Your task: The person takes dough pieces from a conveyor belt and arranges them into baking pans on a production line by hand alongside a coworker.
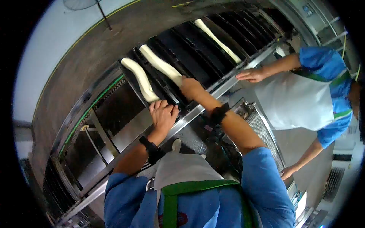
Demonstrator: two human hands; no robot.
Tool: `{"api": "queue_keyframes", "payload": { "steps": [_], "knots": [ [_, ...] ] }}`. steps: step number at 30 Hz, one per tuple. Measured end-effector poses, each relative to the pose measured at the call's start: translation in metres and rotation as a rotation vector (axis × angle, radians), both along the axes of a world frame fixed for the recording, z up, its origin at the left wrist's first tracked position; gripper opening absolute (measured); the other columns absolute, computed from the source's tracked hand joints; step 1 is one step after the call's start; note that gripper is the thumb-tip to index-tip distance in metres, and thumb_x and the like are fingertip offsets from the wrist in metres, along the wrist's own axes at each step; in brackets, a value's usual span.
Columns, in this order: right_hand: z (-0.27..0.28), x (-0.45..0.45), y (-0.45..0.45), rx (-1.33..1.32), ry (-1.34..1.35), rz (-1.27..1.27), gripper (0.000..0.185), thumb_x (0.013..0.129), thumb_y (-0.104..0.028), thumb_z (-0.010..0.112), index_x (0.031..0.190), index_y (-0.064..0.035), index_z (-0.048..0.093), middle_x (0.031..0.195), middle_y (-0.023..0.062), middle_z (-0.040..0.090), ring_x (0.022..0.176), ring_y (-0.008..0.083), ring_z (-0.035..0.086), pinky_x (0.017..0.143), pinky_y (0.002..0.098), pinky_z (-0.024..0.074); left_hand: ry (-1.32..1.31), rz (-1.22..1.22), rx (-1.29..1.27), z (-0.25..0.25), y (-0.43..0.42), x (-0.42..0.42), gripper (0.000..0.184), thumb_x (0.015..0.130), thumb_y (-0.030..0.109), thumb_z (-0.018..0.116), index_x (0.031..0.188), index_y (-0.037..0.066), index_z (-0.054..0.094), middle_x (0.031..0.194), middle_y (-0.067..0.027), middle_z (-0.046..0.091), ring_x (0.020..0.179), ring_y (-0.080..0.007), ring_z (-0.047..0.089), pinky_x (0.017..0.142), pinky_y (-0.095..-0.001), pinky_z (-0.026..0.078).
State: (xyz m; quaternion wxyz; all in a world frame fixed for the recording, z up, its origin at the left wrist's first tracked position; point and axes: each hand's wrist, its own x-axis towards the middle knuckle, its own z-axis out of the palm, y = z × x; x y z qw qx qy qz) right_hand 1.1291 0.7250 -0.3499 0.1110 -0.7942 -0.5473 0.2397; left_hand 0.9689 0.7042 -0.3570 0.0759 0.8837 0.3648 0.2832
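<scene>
Two long, pale dough rolls lie in black trough-shaped trays on the conveyor. My left hand (164, 115) rests at the near end of the left dough roll (140, 78), fingers slightly apart and palm down by the tray's edge. Over the near end of the second dough roll (159, 65), my right hand (191, 89) has its fingers curled around the dough; the fingertips are partly hidden. Farther right, a third, thinner dough roll (218, 41) lies in another trough (194, 51).
A metal rail (188, 117) runs along the conveyor's near side. To my right stands a co-worker in a white apron (294, 100), one hand (251, 75) at the rail. A mesh-topped metal frame (264, 131) stands between us. Open conveyor framework with a green strip (93, 110) lies left.
</scene>
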Motion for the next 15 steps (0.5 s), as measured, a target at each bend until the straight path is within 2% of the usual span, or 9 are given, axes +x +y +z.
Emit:
{"api": "queue_keyframes", "payload": {
  "steps": [2,4,6,8,10,11,12,14,15],
  "knots": [
    [-0.024,-0.005,0.002,0.144,-0.232,0.048,0.032,0.069,-0.023,0.047,0.093,-0.0028,0.049,0.081,0.0209,0.054,0.079,0.0324,0.052,0.068,0.0362,0.042,0.021,-0.005,-0.003,0.002,-0.001,0.005,0.019,0.068,0.022,0.051,0.061,0.007,0.058,0.069,-0.0032,0.05,0.077,-0.0206,0.045,0.075,-0.0335,0.028],
    [-0.008,0.008,0.004,0.053,0.143,0.106,0.031,0.068,-0.021,0.048,0.094,-0.0025,0.049,0.084,0.021,0.053,0.079,0.0312,0.052,0.069,0.0355,0.0417,0.041,-0.011,0.021,0.002,-0.001,0.014,0.018,0.068,0.022,0.051,0.06,0.007,0.058,0.072,-0.0023,0.051,0.079,-0.0202,0.045,0.075,-0.0346,0.03],
    [0.03,0.021,-0.021,0.11,0.578,0.12,0.029,0.068,-0.019,0.049,0.092,-0.0021,0.049,0.085,0.0186,0.053,0.078,0.0306,0.052,0.069,0.0355,0.0413,0.018,-0.031,0.043,-0.005,0.001,0.022,0.017,0.067,0.021,0.05,0.061,0.008,0.059,0.072,-0.0008,0.053,0.083,-0.0184,0.046,0.076,-0.0351,0.029],
    [0.02,0.023,-0.045,0.403,0.291,0.089,0.027,0.068,-0.017,0.05,0.091,-0.0024,0.049,0.083,0.016,0.054,0.075,0.0308,0.052,0.067,0.0356,0.0413,0.128,-0.071,-0.026,-0.013,0.004,0.027,0.019,0.069,0.021,0.046,0.066,0.009,0.06,0.078,0.0002,0.055,0.087,-0.0176,0.046,0.078,-0.0348,0.028],
    [0.004,0.04,-0.084,0.628,0.164,0.066,0.026,0.069,-0.015,0.048,0.091,-0.0025,0.05,0.082,0.0159,0.054,0.073,0.0313,0.052,0.066,0.0359,0.0409,0.129,-0.044,-0.033,-0.021,0.003,0.036,0.02,0.071,0.022,0.043,0.068,0.01,0.06,0.08,-0.0016,0.056,0.088,-0.0177,0.047,0.08,-0.0355,0.028],
    [0.024,0.045,-0.117,0.488,0.216,0.009,0.024,0.07,-0.015,0.047,0.091,-0.0025,0.05,0.081,0.0154,0.054,0.073,0.0315,0.051,0.066,0.0369,0.0403,0.189,-0.039,-0.051,-0.019,0.001,0.038,0.021,0.071,0.022,0.043,0.069,0.01,0.06,0.079,-0.0032,0.057,0.086,-0.0184,0.048,0.079,-0.0351,0.03],
    [0.017,0.056,-0.145,0.433,0.303,-0.089,0.024,0.071,-0.017,0.048,0.089,-0.0029,0.051,0.082,0.0159,0.054,0.074,0.0317,0.051,0.067,0.038,0.0398,0.25,-0.036,-0.064,-0.017,0.002,0.043,0.021,0.071,0.022,0.043,0.07,0.01,0.06,0.079,-0.0047,0.057,0.084,-0.0191,0.049,0.078,-0.0346,0.031],
    [-0.006,0.071,-0.209,0.39,0.273,-0.181,0.023,0.071,-0.018,0.049,0.088,-0.0033,0.052,0.083,0.0161,0.054,0.075,0.0322,0.051,0.067,0.0376,0.0399,0.242,-0.138,0.01,-0.031,0.013,0.04,0.023,0.072,0.022,0.043,0.075,0.009,0.06,0.079,-0.0068,0.058,0.079,-0.0215,0.051,0.073,-0.0331,0.035],
    [-0.009,0.083,-0.252,0.365,0.254,-0.272,0.023,0.071,-0.018,0.049,0.089,-0.0031,0.052,0.084,0.0166,0.053,0.075,0.032,0.051,0.067,0.0369,0.0399,0.263,-0.127,-0.063,-0.022,0.008,0.051,0.023,0.072,0.022,0.042,0.078,0.008,0.06,0.081,-0.0071,0.057,0.079,-0.0224,0.051,0.072,-0.0326,0.036]
  ]
}}
